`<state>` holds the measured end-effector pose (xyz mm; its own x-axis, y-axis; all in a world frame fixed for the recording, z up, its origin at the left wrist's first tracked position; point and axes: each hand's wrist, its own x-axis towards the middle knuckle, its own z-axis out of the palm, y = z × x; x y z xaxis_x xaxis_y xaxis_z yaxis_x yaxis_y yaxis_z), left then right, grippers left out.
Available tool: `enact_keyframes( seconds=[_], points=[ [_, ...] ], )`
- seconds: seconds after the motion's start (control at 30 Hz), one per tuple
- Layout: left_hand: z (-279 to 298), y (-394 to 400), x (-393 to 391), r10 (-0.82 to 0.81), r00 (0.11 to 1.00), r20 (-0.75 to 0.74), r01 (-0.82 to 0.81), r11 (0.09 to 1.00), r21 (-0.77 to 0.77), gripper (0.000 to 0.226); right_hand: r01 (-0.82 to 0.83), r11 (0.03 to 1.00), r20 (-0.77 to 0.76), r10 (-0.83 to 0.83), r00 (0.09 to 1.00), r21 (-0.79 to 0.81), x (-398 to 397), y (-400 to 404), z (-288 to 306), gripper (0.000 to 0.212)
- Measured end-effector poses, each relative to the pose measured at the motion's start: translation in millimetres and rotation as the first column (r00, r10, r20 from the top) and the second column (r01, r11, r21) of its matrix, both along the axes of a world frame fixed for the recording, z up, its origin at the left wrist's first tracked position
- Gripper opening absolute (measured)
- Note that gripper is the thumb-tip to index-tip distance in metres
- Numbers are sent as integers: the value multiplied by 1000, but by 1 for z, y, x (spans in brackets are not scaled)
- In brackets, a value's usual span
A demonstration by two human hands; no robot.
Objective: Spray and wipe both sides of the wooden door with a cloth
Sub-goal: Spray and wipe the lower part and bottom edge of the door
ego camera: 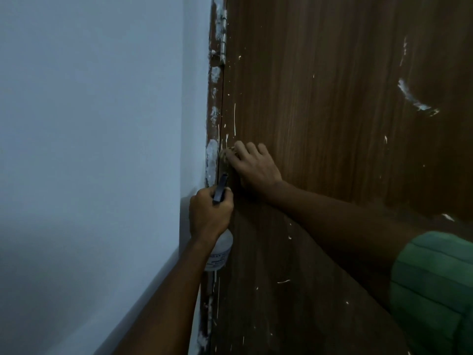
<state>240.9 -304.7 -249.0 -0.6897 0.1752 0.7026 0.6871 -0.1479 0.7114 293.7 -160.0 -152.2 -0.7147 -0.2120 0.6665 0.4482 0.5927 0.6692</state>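
Wipe step in hand, hinge side of the wooden door [320, 124]. Right hand [252, 163] is pressing a small pale cloth [226, 152] flat against the door, fingers spread over it, just beside the hinge-side edge. Only a bit of the cloth is showing past the fingertips. Left hand [208, 213] is wrapped tight round the neck of the spray bottle [220, 249], dark trigger head sticking up above the fist, white body hanging below. Bottle is sitting just left of the door edge, right below the cloth. Can't tell if a finger is on the trigger.

Next move, my guess: working the cloth along the edge strip w/ firm pressure, since the splatter there looks dried on. May need another spritz, nozzle aimed at the door and not the wall.

Surface: dark wood-grain veneer, flecked w/ white paint drips and a bigger smear to the upper right of the cloth. Door frame [213, 111] left of the door is patchy w/ white filler; hinge [223, 42] near top. Pale blue-grey wall [89, 124] beyond the frame. Lighting is dim. Other face of the door isn't in view, so progress is unclear.
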Motion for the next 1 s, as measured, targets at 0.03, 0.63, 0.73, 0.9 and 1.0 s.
enact_keyframes(
  seconds=[0.03,0.63,0.73,0.9,1.0],
  points=[
    [-1,1,-1,-6,1000,5,6,1000,-13,39,-29,999,52,27,998,37,-3,-1,-10,67],
    [-36,15,5,27,999,-21,-29,996,-84,38,-49,991,147,30,989,127,-5,-2,16,58],
    [-70,12,7,11,1000,18,-9,989,-145,42,-47,996,-98,39,994,-79,-9,-7,6,66],
    [-92,6,4,61,998,-5,-61,995,-73,42,-70,979,457,-26,889,190,-3,-7,-60,58],
    [-92,5,4,47,999,-10,-48,998,-43,38,-44,980,376,-33,926,193,-6,-8,-53,61]
  ],
)
